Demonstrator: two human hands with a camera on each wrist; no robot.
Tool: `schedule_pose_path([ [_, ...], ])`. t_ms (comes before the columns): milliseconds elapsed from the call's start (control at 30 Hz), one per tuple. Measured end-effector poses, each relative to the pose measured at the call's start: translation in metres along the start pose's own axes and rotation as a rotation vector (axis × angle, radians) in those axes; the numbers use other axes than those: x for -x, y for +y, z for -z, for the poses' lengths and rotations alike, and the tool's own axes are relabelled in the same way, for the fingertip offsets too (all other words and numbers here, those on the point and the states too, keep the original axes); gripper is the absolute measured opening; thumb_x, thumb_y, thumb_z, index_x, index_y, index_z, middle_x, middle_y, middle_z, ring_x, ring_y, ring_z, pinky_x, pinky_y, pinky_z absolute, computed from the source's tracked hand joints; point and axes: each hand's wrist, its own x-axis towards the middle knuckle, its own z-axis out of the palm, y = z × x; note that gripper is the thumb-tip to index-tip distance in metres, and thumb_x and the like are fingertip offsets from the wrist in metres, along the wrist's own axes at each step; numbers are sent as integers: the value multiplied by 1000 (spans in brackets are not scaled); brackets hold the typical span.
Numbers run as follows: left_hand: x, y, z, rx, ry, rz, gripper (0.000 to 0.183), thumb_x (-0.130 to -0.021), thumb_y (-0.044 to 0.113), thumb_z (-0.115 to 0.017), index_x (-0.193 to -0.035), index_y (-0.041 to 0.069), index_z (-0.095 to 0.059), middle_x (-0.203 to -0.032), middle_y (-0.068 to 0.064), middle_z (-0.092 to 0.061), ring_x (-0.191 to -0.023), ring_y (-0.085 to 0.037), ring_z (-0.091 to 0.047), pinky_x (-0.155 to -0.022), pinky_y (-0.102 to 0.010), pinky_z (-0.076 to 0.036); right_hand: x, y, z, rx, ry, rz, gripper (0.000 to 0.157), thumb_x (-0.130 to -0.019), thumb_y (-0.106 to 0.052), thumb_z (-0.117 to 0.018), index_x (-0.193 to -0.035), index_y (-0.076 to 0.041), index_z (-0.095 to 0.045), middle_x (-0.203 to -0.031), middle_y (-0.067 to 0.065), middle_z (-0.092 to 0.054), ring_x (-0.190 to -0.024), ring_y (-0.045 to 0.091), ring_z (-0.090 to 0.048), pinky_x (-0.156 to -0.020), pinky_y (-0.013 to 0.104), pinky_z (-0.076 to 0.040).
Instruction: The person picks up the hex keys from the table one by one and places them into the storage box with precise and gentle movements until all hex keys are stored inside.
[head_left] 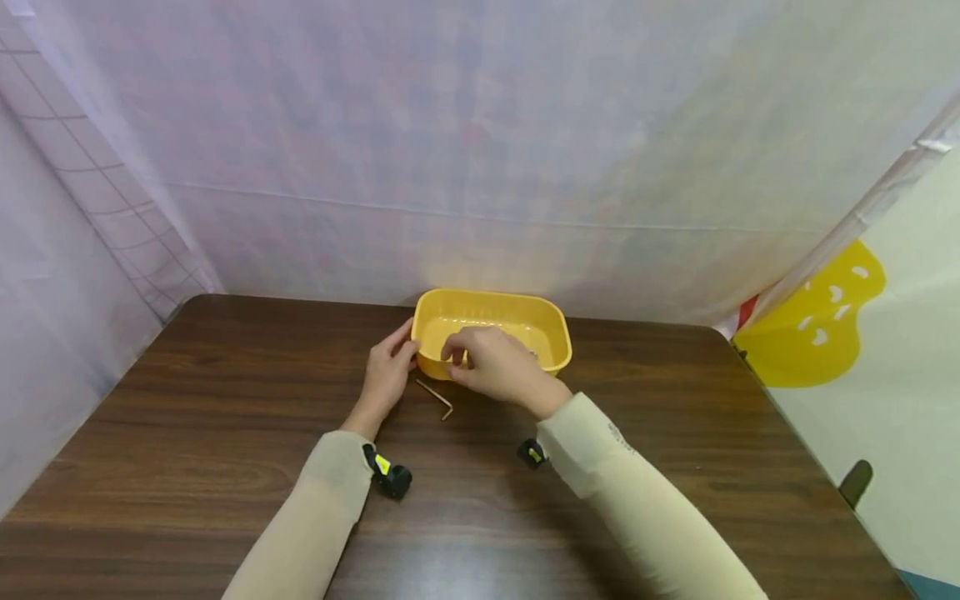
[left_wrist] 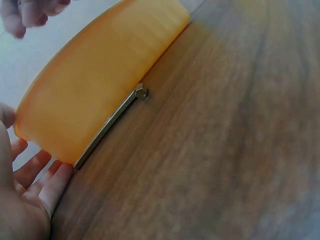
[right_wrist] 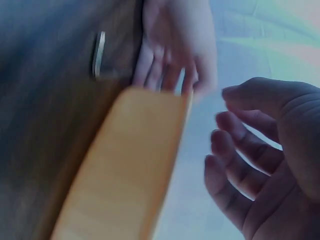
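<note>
A yellow plastic tub [head_left: 491, 305] stands at the table's far edge. My left hand [head_left: 385, 375] holds its left end, the thumb by the rim and the fingers against the outer wall, seen also in the left wrist view. Above the tub's front rim hovers my right hand [head_left: 497, 364], its fingers loosely bent with a gap to the thumb; the right wrist view shows nothing between them. A brass-coloured hex key [head_left: 437, 398], bent in an L, lies on the table close in front of the tub. The right hand hides part of the tub's inside.
The dark wood-grain table [head_left: 247, 467] spreads out on both sides and toward me. Behind it hangs a pale curtain [head_left: 450, 150]. A yellow cut-out shape [head_left: 817, 333] shows beyond the right edge. Dark wrist cameras [head_left: 390, 475] sit at both cuffs.
</note>
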Motion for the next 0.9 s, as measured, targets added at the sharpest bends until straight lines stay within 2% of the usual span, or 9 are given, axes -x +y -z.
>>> schedule_pose_path([
  [200,0,-1,-1,8,-4,-10,47,-101,15,-53,-148,13,-53,-153,-10,-53,-129,-24,-57,-101,-37,-58,4,-13,-25,91,-70,7,8,-86,-18,-77,-92,-15,-74,-86,-4,-74,-77,12,-67,-68,31,-59],
  [433,0,-1,-2,30,-12,-11,48,-101,15,-53,-148,11,-52,-154,-10,-51,-132,-25,-56,-104,-39,-57,8,-16,-44,243,-42,-7,9,-86,-19,-79,-86,-15,-70,-79,-1,-71,-72,18,-68,-61,37,-58],
  [600,2,0,-2,29,-16,0,48,-101,16,-53,-149,12,-51,-154,-10,-51,-134,-27,-56,-105,-43,-55,9,-17,-49,237,-102,-28,2,-87,-14,-75,-86,-14,-73,-81,-1,-73,-69,17,-67,-57,37,-56],
  [733,0,0,-1,27,-28,-4,48,-102,17,-52,-150,14,-50,-155,-10,-50,-133,-26,-56,-105,-42,-56,11,-16,-50,221,-124,-32,5,-87,-10,-73,-86,-14,-73,-82,-2,-72,-69,16,-65,-57,35,-55],
  [900,0,0,1,30,-24,-1,48,-102,17,-53,-150,14,-51,-154,-10,-51,-131,-25,-57,-105,-42,-56,13,-15,-51,190,-153,-41,7,-89,-16,-72,-82,-17,-69,-76,-3,-66,-63,13,-58,-51,32,-48],
])
